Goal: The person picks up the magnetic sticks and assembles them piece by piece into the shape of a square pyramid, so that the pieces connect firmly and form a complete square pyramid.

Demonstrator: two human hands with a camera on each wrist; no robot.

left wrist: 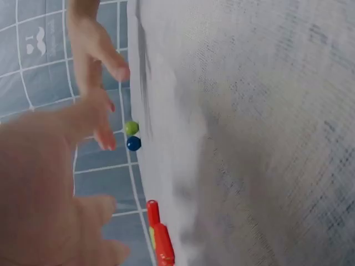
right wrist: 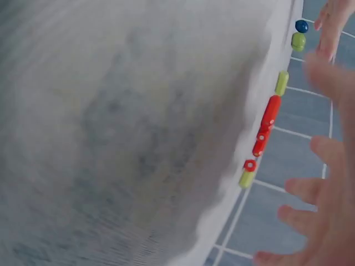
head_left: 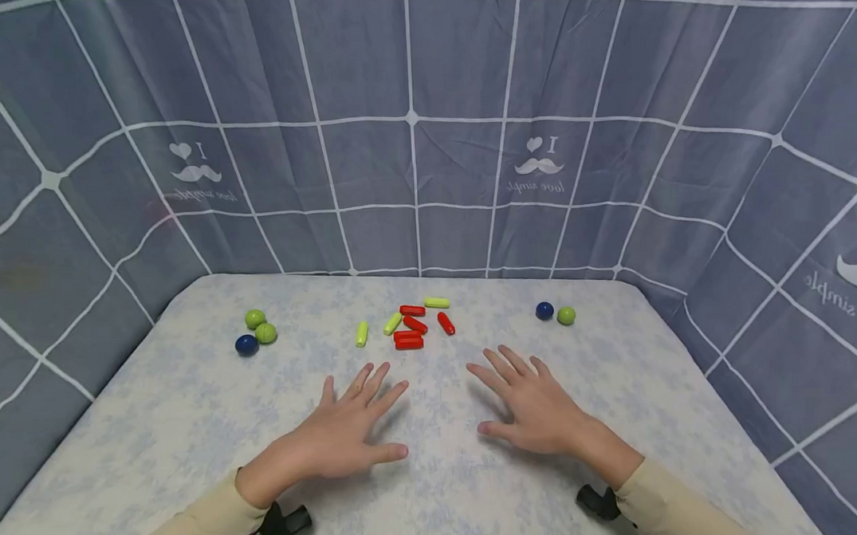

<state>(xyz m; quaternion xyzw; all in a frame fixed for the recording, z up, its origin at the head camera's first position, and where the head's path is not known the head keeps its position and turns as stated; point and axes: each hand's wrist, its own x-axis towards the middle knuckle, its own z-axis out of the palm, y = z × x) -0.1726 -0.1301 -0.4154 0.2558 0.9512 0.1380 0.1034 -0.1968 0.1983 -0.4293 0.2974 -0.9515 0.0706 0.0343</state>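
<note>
My left hand (head_left: 344, 437) hovers low over the table with its fingers spread and holds nothing. Across from it, my right hand (head_left: 538, 413) is likewise spread and bare. Just beyond the fingertips lie several small red cylinders (head_left: 409, 343), with three yellow-green cylinders (head_left: 392, 324) scattered around them. Past the left hand, a dark blue ball (head_left: 247, 345) sits beside two green balls (head_left: 265, 333). Beyond the right hand, another blue ball (head_left: 544, 310) stands next to a green ball (head_left: 565, 316). In the right wrist view, some red cylinders (right wrist: 250, 165) show a round hole in the end.
A pale blue-and-white patterned cloth (head_left: 438, 490) covers the table. Grey-blue curtains (head_left: 367, 166) with white grid lines rise behind the table and along both sides. Each wrist carries a small black camera (head_left: 285, 524) below the sleeve cuff.
</note>
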